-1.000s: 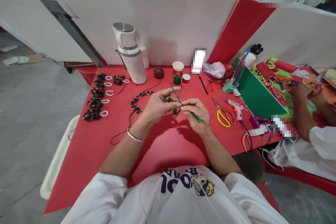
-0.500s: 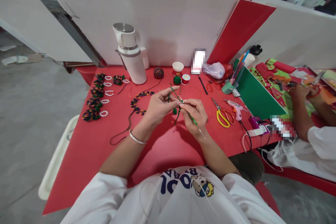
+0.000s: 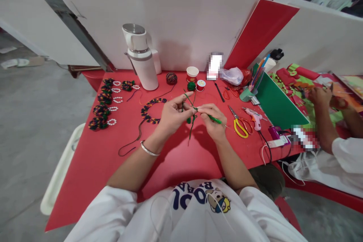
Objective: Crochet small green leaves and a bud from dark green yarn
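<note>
My left hand (image 3: 176, 112) pinches green yarn (image 3: 192, 128), with a strand running over its raised index finger. In my right hand (image 3: 213, 121) is a crochet hook (image 3: 214, 119) with a green handle, held nearly level. Its tip meets the yarn at my left fingertips, where the fingers hide the stitch. A tail of yarn hangs below. Beyond my hands lies a green yarn ball (image 3: 191, 86). Left of them, a ring of multicoloured crochet (image 3: 146, 111) rests on the table, a loose dark strand trailing from it.
Several crocheted pieces with bead loops (image 3: 104, 98) line the red table's (image 3: 99, 166) left side. A white bottle (image 3: 144, 68), dark yarn ball (image 3: 171, 78) and paper cup (image 3: 192, 73) stand behind. Yellow-handled scissors (image 3: 240, 127) and a pink glue gun (image 3: 256, 119) lie right; a co-worker's hands (image 3: 321, 96) are beyond.
My right hand has turned the crochet hook from a steep slant to nearly level. The yarn tail now hangs longer below my fingers. My left hand has barely moved.
</note>
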The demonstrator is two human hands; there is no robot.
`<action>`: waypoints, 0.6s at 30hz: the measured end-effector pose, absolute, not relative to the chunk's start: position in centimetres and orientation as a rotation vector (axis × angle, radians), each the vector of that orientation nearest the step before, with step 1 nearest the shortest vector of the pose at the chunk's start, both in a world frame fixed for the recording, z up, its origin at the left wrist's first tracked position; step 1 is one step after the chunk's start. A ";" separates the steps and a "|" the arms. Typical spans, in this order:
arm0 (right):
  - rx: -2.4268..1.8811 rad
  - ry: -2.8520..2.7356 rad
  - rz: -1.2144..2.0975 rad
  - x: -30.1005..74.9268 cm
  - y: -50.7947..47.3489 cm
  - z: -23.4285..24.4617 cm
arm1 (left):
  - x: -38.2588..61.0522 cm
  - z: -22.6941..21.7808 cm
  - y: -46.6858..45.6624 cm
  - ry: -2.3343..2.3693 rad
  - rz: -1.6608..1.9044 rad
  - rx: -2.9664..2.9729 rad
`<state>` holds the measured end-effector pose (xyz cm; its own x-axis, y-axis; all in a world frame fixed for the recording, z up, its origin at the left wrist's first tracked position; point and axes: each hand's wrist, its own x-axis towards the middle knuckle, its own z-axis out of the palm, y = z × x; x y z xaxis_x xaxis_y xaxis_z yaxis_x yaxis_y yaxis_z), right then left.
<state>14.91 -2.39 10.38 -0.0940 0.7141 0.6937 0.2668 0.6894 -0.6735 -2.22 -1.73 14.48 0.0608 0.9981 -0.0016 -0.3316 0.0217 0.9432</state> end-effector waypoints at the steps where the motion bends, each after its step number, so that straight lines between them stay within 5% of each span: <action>1: -0.823 -1.690 0.405 14.8 -2.5 10.3 | -2.0 14.5 -1.8 0.956 1.324 1.004; 8: -0.842 -1.683 -0.011 13.3 -2.6 8.0 | -1.6 14.6 -2.2 0.829 1.232 0.833; 18: -0.593 -1.719 0.229 15.3 -1.9 9.2 | -3.6 15.3 -1.8 0.706 1.010 0.697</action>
<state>15.27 -1.94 9.17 -0.1275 0.5023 0.8553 0.2614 0.8488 -0.4595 -3.56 -1.84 15.31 0.3594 0.9125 -0.1956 -0.4973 0.3646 0.7872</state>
